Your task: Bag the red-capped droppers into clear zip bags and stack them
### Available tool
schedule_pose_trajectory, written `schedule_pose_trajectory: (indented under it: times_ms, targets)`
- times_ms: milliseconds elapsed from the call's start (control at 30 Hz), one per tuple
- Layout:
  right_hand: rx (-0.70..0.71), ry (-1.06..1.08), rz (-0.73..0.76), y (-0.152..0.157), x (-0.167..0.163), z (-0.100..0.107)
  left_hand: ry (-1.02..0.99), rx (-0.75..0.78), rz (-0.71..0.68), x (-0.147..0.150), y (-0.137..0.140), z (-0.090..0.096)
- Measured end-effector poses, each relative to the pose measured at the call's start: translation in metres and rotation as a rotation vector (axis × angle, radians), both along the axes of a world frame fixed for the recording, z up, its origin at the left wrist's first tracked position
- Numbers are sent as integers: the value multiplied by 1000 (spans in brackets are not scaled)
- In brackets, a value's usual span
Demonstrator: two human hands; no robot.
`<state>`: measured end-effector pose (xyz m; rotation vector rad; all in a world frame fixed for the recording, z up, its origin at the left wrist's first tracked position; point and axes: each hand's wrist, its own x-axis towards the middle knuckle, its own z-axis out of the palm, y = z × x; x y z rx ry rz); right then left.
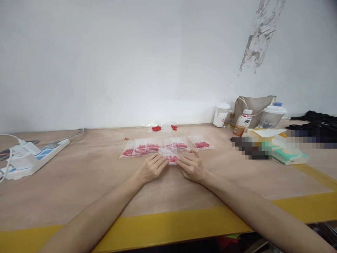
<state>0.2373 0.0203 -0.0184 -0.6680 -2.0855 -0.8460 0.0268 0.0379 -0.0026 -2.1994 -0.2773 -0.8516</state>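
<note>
The middle bag (pixel 172 159), a clear one with red pieces in it, is the landmark here: it lies low over the counter (pixel 171 196), between the person's two hands. The left hand (pixel 154 166) is at its left side, fingers closed on the lower edge; the right hand (pixel 193 166) pinches it from the right, with one finger raised off it. Left of the middle bag and slightly beyond it, overlapping clear bags (pixel 144 147) hold more red pieces; just behind it is another group (pixel 179 144), and a single bag (pixel 202 144) lies to its right. Well beyond it, near the wall (pixel 131 70), are two small red heaps (pixel 156 128) on clear plastic. Far to its left is a white power strip (pixel 51 154); far to its right are a bottle (pixel 242 123), a lidded cup (pixel 222 115) and a green tissue pack (pixel 286 154). Nearer the person than the middle bag, yellow tape (pixel 171 225) lines the counter's edge.
</note>
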Motion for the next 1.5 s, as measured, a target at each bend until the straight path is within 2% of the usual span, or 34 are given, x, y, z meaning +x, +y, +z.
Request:
schedule_pose_trajectory:
  times_ms: [200, 367, 433, 567, 667, 767, 867, 933, 1000, 1133, 1233, 1367, 1500]
  targets:
    - [-31, 8, 2, 0, 8, -2, 18, -16, 71, -11, -5, 7]
    - [-53, 7, 33, 0, 12, -4, 13, -31, 29, -12, -9, 6]
    - [-143, 18, 76, -1, 13, -5, 32, -48, -30, -13, -11, 4]
    - [-411, 106, 209, -4, 12, -7, 65, -144, -138, -11, -16, -2]
    - [-444, 183, 342, -3, 13, -6, -80, -275, -158, -11, -17, -5]
    - [-435, 314, 401, -2, 21, 3, -300, -434, -71, -15, -11, -6]
    - [-365, 525, 341, 4, 40, 17, -438, -527, 102, -17, -2, -8]
    - [-301, 631, 238, 16, 58, 24, -414, -544, 210, -14, 4, -10]
    - [-322, 663, 144, 35, 78, 25, -341, -536, 269, -6, 9, -9]
    - [-435, 637, 72, 78, 108, 11, -188, -510, 328, 23, 27, -4]
    - [-496, 632, -1, 97, 119, -4, -60, -533, 333, 52, 48, 0]
    - [-582, 565, -98, 98, 126, -17, 83, -614, 325, 83, 77, -1]
    - [-601, 492, -224, 89, 127, -21, 119, -703, 371, 86, 92, -9]
